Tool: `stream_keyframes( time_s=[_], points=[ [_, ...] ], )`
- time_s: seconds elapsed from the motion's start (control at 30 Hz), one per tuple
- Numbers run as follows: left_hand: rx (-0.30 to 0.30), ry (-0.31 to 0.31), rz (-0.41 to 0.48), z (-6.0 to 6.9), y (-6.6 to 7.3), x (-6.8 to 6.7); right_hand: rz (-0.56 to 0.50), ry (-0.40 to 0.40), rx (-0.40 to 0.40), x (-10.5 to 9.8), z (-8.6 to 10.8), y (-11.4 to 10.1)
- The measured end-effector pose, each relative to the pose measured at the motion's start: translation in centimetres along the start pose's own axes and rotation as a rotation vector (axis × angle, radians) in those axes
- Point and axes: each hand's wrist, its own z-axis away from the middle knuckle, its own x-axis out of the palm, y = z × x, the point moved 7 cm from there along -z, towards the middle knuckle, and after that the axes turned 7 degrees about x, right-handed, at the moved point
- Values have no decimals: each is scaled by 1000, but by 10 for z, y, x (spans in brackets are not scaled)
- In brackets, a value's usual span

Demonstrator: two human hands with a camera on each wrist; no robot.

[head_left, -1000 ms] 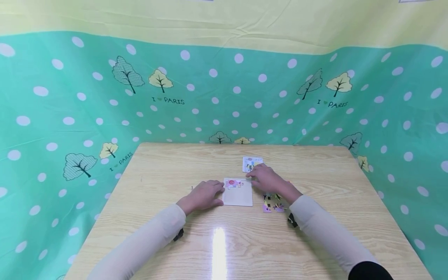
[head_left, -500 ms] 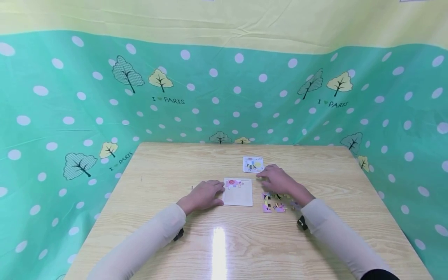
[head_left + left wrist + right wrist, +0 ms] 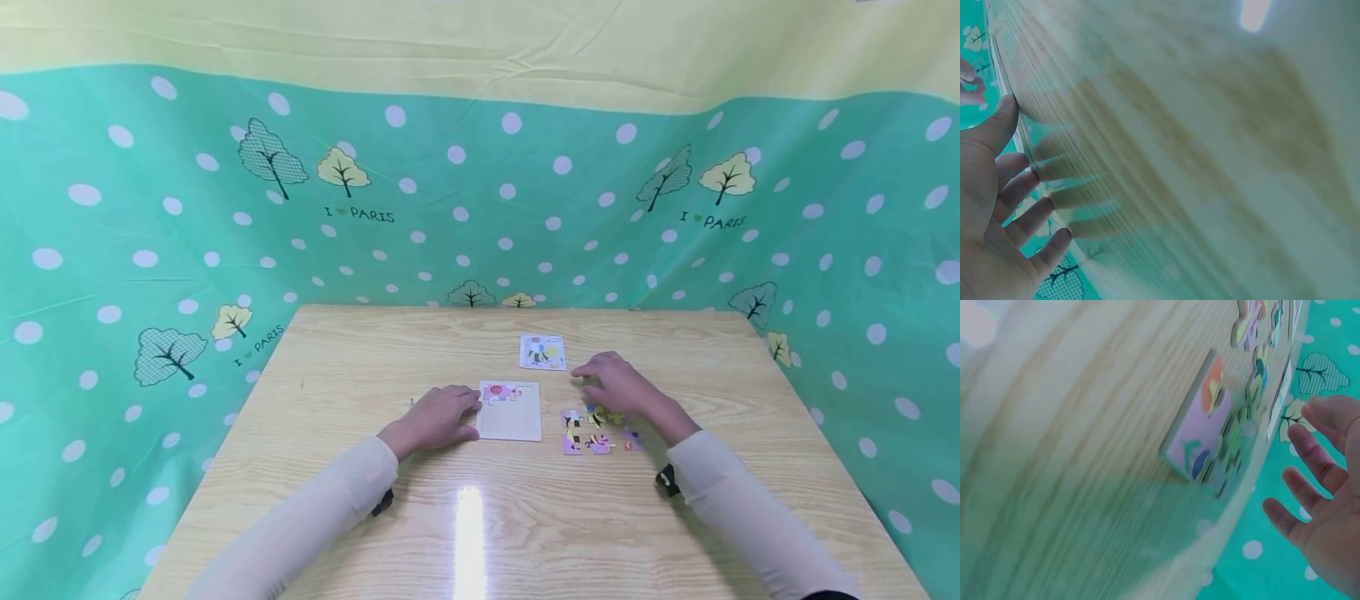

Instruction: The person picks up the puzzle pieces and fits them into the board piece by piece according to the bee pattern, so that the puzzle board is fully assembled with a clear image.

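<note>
My left hand (image 3: 438,419) lies at the left side of a square white puzzle tray (image 3: 517,425), its relaxed fingertips at the tray's edge. Joined jigsaw pieces with a red circle (image 3: 497,392) sit in the tray's upper left. To the right of the tray, loose jigsaw pieces (image 3: 573,442) lie on the wood. My right hand (image 3: 618,385) hovers beyond them, fingers spread and nothing visible between them. The right wrist view shows a pink corner piece (image 3: 1197,428) flat on the table near that hand. A picture card (image 3: 542,353) with a bee lies behind the tray.
The wooden table (image 3: 360,350) has a bright light reflection (image 3: 470,542) near its front. A green polka-dot curtain (image 3: 450,200) hangs behind and along both sides of the table.
My right hand has moved rightward, away from the picture card, uncovering the card and more of the loose pieces. My left hand has stayed at the tray's edge.
</note>
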Motion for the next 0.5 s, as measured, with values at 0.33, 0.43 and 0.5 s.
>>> stream_keyframes(
  time_s=[0.33, 0.43, 0.5],
  points=[
    [1, -3, -11, 0, 0, -1, -45, 1, 44, -6, 11, 21],
    [4, -4, -16, 0, 0, -1, -33, 11, 52, -6, 14, 29],
    [4, -5, -15, 0, 0, -1, -28, 16, 54, -6, 16, 35]
  ],
)
